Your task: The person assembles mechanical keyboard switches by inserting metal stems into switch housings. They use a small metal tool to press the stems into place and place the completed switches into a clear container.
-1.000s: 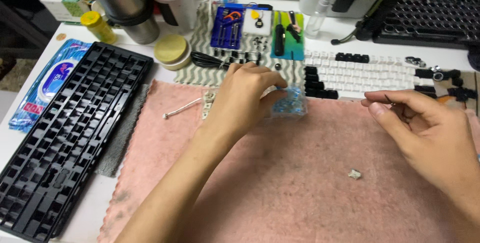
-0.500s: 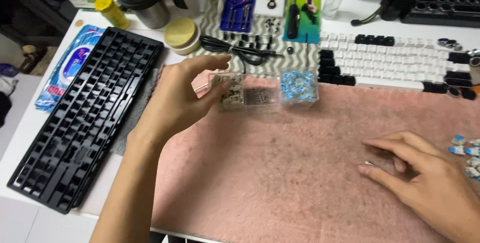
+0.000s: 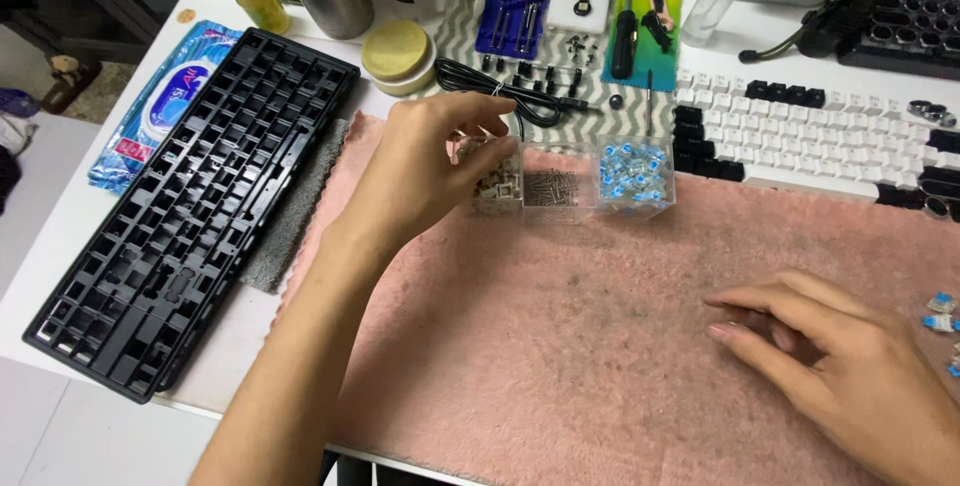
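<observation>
Your left hand pinches clear compartment box; your right hand flat, empty, on pink mat.

A single head-worn camera is looking steeply down at the table from close above. It is facing forward across the pink mat, taking in both forearms.

Two hands — three clear boxes — one keyboard case
</observation>
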